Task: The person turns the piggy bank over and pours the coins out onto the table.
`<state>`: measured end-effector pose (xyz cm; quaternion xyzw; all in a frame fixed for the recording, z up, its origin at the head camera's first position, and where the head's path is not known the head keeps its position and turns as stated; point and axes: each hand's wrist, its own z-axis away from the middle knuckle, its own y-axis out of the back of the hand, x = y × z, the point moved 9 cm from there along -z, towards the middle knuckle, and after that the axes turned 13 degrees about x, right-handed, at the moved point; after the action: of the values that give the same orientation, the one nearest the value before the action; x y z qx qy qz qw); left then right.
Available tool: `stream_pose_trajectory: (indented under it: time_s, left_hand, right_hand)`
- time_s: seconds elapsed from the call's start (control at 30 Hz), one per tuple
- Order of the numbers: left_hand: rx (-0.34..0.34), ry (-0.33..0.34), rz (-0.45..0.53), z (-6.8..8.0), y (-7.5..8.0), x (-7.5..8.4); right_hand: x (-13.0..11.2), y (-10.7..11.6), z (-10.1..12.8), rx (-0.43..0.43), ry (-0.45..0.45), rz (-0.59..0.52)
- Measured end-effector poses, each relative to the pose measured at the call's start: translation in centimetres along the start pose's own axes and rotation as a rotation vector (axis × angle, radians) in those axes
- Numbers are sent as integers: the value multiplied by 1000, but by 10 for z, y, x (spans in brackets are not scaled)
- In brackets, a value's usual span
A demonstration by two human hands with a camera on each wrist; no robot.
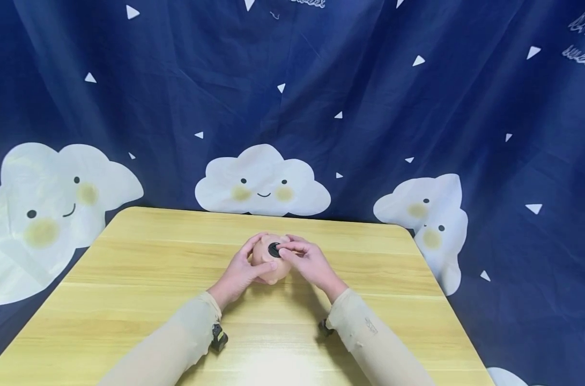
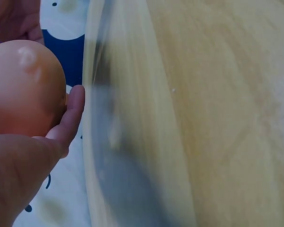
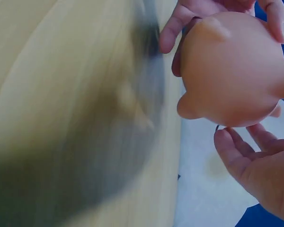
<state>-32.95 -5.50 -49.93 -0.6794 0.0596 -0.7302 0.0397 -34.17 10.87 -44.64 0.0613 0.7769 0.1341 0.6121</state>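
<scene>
A round pink piggy bank [image 1: 268, 272] with short stubby feet is held above the table. A black round plug [image 1: 274, 250] is set in the side facing the head camera. My left hand [image 1: 241, 273] grips the bank from the left, its thumb across the front and its fingers behind. At the plug, the thumb and forefinger of my right hand [image 1: 308, 261] pinch, with the other fingers beyond the bank. The smooth pink body [image 2: 23, 90] fills the left of the left wrist view. In the right wrist view the bank [image 3: 236, 71] hides the plug.
A light wooden table [image 1: 142, 289] with rounded far corners lies under both hands. Behind it hangs a dark blue curtain [image 1: 224, 69] printed with white clouds and triangles. Each sleeve has a small black wrist camera [image 1: 219, 338] below it.
</scene>
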Motion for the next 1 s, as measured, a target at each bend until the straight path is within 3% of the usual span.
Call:
stream_pose_trajectory:
  time_s: [0.33,0.63,0.77,1.0]
  left_hand:
    - [30,-54,-69,-3,-1,6]
    - [-12,-50,-84,-1,-5,5]
    - [-36,-79,-112,0,-6,8]
    - [-8,-133,-160,1,-3,12]
  right_hand:
    - [-18,0,-13,24,46,132]
    - [-24,-1,-14,5,7,187]
    - [-24,-1,-14,-23,5,208]
    - [-27,-3,-13,-55,25,212]
